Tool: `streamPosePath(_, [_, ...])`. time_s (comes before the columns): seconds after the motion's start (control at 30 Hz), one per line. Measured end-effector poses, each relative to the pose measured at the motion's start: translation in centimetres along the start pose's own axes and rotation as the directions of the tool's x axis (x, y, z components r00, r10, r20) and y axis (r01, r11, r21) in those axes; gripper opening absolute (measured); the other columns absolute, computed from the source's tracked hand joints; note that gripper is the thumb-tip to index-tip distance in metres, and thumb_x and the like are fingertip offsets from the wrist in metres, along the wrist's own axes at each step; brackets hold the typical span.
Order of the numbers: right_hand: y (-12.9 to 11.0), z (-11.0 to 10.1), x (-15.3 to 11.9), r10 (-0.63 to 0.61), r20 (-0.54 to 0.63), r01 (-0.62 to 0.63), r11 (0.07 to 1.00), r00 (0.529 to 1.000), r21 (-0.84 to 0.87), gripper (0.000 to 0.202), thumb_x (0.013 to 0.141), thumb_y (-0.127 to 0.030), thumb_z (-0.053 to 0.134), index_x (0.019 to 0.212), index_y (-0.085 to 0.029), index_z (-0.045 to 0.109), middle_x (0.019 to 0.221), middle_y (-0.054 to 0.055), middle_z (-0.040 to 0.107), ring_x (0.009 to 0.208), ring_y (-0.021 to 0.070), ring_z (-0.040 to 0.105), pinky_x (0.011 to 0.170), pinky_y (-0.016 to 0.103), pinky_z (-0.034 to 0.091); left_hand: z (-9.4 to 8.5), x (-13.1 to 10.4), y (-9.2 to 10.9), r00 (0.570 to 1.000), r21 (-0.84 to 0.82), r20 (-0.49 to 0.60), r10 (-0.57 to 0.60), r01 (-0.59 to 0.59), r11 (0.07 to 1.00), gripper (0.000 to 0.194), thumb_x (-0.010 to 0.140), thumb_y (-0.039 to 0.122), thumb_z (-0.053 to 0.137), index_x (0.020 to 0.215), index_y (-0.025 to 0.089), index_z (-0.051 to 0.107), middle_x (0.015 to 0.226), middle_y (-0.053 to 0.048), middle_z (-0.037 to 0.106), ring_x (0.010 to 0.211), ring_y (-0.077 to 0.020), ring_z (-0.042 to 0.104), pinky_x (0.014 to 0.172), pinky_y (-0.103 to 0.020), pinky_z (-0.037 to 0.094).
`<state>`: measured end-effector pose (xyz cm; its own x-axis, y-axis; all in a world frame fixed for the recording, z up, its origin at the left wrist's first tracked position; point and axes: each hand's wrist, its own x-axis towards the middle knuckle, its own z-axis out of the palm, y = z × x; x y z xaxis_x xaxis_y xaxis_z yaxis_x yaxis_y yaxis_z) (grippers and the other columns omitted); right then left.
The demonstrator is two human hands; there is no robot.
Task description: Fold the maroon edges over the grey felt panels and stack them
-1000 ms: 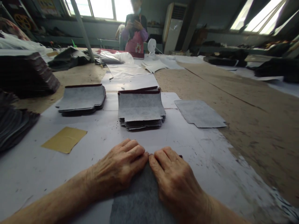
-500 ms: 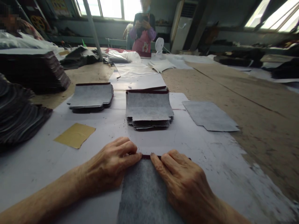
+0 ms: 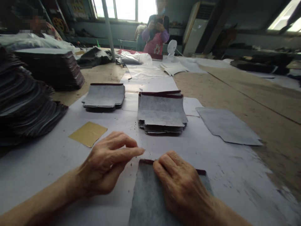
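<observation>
A grey sheet (image 3: 147, 194) with a narrow dark red folded edge along its top lies at the bottom centre. My right hand (image 3: 181, 182) rests on it, fingers curled and pressed together at the red edge; whether they pinch the edge is hidden. Left of the sheet, my left hand (image 3: 108, 163) hovers with thumb and fingers apart, holding nothing. Beyond my hands sits a stack of grey pieces with dark red edges (image 3: 161, 110).
Another stack of grey pieces (image 3: 103, 95) stands back left, near a yellow square (image 3: 88, 134). A single grey piece (image 3: 228, 125) lies right. Tall dark piles (image 3: 28, 103) rise at far left. A person (image 3: 155, 34) stands across the table.
My left hand has come off the red edge and opened. My right hand's outstretched finger has drawn in towards the others. The view has swung left, so the stacks appear further right.
</observation>
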<state>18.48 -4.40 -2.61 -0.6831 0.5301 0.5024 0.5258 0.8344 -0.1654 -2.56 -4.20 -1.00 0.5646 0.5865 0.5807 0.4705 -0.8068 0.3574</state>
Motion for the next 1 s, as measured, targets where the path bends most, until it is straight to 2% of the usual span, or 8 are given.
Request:
streamPosePath(0.07, [0.2,0.0,0.1,0.038,-0.009,-0.037,0.997,0.999,0.064,0.03,0.084,-0.003,0.031,0.084,-0.009,0.061,0.076,0.01,0.052,0.071,0.0183,0.043,0.062,0.032,0.043,0.2,-1.0,1.1,0.999,0.039,-0.001,-0.045,0.045,0.998,0.033,0.08,0.005,0.041,0.106,0.016,0.058,0.093,-0.007,0.059,0.081,-0.0162,0.053,0.071,-0.033,0.043])
streamPosePath(0.23, [0.5,0.0,0.4,0.015,0.008,-0.016,0.991,1.0,0.13,0.034,0.083,-0.005,0.036,0.11,-0.009,0.056,0.084,0.01,0.052,0.077,0.019,0.044,0.066,0.035,0.046,2.3,-3.0,3.5,0.999,0.284,-0.034,0.002,0.008,0.959,0.032,0.081,0.012,0.04,0.107,0.008,0.058,0.102,-0.011,0.062,0.092,-0.0231,0.054,0.075,-0.037,0.046])
streamPosePath(0.43, [0.7,0.2,0.3,0.005,0.09,-0.014,0.994,0.996,0.106,0.043,0.08,-0.003,0.038,0.121,-0.011,0.051,0.088,0.01,0.047,0.08,0.019,0.043,0.068,0.037,0.046,2.3,-2.8,3.5,1.0,0.339,-0.005,-0.019,0.02,0.941,0.03,0.08,0.013,0.04,0.103,0.007,0.058,0.1,-0.013,0.063,0.089,-0.0236,0.056,0.073,-0.039,0.048])
streamPosePath(0.6, [0.7,0.3,0.4,0.018,0.129,-0.028,0.997,0.991,0.073,0.044,0.081,-0.004,0.039,0.123,-0.015,0.05,0.088,0.01,0.045,0.081,0.0191,0.043,0.068,0.037,0.046,1.8,-2.4,3.6,1.0,0.33,-0.004,-0.021,0.021,0.944,0.031,0.08,0.013,0.04,0.105,0.009,0.057,0.096,-0.012,0.064,0.087,-0.0223,0.056,0.073,-0.038,0.048])
streamPosePath(0.7, [0.4,0.2,0.7,0.037,0.159,-0.044,0.998,0.987,0.038,0.047,0.081,-0.005,0.039,0.124,-0.02,0.05,0.087,0.009,0.045,0.079,0.0197,0.043,0.065,0.038,0.046,2.0,-2.6,3.7,0.997,0.309,0.051,-0.062,0.043,0.95,0.031,0.079,0.013,0.042,0.106,0.008,0.057,0.099,-0.012,0.062,0.09,-0.0231,0.055,0.075,-0.039,0.048])
streamPosePath(0.8, [0.2,0.0,1.1,0.055,0.17,-0.065,0.997,0.984,0.051,0.05,0.079,-0.005,0.039,0.123,-0.027,0.051,0.084,0.007,0.046,0.076,0.0194,0.045,0.062,0.037,0.046,2.4,-3.1,3.6,0.999,0.288,-0.021,-0.038,0.042,0.957,0.032,0.08,0.013,0.04,0.106,0.007,0.057,0.099,-0.013,0.061,0.089,-0.0236,0.054,0.073,-0.039,0.046])
streamPosePath(0.9, [0.6,-0.6,1.3,0.112,0.087,-0.128,0.971,0.99,0.2,0.049,0.079,-0.004,0.036,0.118,-0.027,0.054,0.083,0.005,0.048,0.073,0.0156,0.048,0.061,0.03,0.047,2.7,-3.3,3.4,0.997,0.278,-0.073,-0.039,0.058,0.959,0.032,0.081,0.012,0.038,0.106,0.009,0.057,0.098,-0.013,0.06,0.089,-0.0232,0.053,0.072,-0.039,0.045])
streamPosePath(1.0, [1.2,-1.4,1.0,0.21,-0.023,-0.194,0.932,0.977,0.306,0.03,0.082,-0.009,0.041,0.103,-0.018,0.06,0.086,0.005,0.052,0.079,0.0143,0.051,0.066,0.027,0.047,2.5,-3.1,3.4,0.998,0.268,-0.04,-0.05,0.059,0.962,0.031,0.08,0.012,0.04,0.105,0.011,0.058,0.099,-0.012,0.059,0.089,-0.0223,0.052,0.071,-0.038,0.045])
